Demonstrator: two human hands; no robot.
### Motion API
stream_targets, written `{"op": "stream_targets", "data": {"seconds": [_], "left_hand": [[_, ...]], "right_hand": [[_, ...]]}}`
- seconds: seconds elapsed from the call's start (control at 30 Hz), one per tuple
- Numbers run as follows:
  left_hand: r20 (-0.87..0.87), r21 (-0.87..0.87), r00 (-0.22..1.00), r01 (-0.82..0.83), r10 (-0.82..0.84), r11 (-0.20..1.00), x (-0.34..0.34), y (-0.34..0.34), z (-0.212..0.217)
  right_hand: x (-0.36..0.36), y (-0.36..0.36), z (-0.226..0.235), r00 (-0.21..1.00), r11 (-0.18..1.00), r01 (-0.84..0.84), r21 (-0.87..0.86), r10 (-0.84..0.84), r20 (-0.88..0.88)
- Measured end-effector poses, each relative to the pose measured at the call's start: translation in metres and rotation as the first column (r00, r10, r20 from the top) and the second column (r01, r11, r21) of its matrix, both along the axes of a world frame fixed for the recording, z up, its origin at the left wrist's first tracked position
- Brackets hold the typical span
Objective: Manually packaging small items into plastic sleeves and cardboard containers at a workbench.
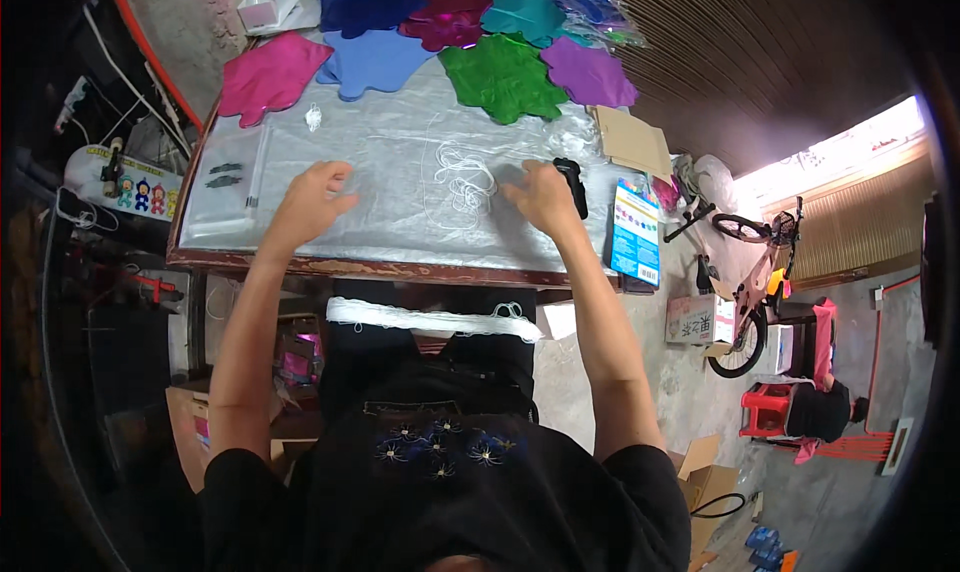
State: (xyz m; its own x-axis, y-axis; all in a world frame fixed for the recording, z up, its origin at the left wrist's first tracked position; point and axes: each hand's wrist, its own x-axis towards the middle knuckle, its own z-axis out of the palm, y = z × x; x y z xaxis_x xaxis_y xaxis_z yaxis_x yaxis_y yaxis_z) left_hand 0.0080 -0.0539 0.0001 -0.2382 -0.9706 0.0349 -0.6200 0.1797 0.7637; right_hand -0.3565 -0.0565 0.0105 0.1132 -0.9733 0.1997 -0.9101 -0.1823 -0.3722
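My left hand [312, 207] hovers over the left middle of the covered table, fingers loosely bent and thumb apart, with nothing visible in it. Opposite it, my right hand [545, 200] has its thumb and bent fingers apart, just right of a loose tangle of white string [465, 182]. Close beside the right hand lies a black object [572, 187], partly hidden by it. Across my lap stretches a long bundle of white string [430, 320]. A small white knot of string [313, 118] rests beyond the left hand.
Shiny coloured star-like balloons, among them a pink one [270, 77] and a green one [505, 77], line the far side. Cardboard [633, 142] and a blue printed package [636, 234] lie at the right. A clear plastic bag [222, 187] is at left. Another person [820, 412] sits far right.
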Motion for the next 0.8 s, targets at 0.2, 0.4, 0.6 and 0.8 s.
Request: {"op": "stream_targets", "data": {"seconds": [0.2, 0.4, 0.6, 0.8], "left_hand": [[-0.006, -0.311, 1.0, 0.017, -0.02, 0.95, -0.09, -0.009, -0.04], [-0.149, -0.266, 0.985, 0.045, -0.087, 0.963, -0.133, 0.005, -0.039], [-0.352, -0.09, 0.932, 0.057, -0.085, 0.994, -0.127, 0.013, -0.03], [-0.557, 0.008, 0.816, -0.182, 0.155, 0.983, -0.114, 0.015, -0.021]], "right_hand": [[0.03, -0.003, -0.029, 0.976, 0.999, 0.013, 0.036, -0.021, 0.215], [0.081, 0.012, -0.011, 0.954, 0.995, -0.082, 0.063, 0.06, 0.293], [0.085, 0.014, -0.027, 0.909, 0.994, -0.092, -0.065, 0.11, 0.403], [0.066, 0.022, -0.026, 0.923, 0.982, -0.144, -0.118, 0.177, 0.342]]}}
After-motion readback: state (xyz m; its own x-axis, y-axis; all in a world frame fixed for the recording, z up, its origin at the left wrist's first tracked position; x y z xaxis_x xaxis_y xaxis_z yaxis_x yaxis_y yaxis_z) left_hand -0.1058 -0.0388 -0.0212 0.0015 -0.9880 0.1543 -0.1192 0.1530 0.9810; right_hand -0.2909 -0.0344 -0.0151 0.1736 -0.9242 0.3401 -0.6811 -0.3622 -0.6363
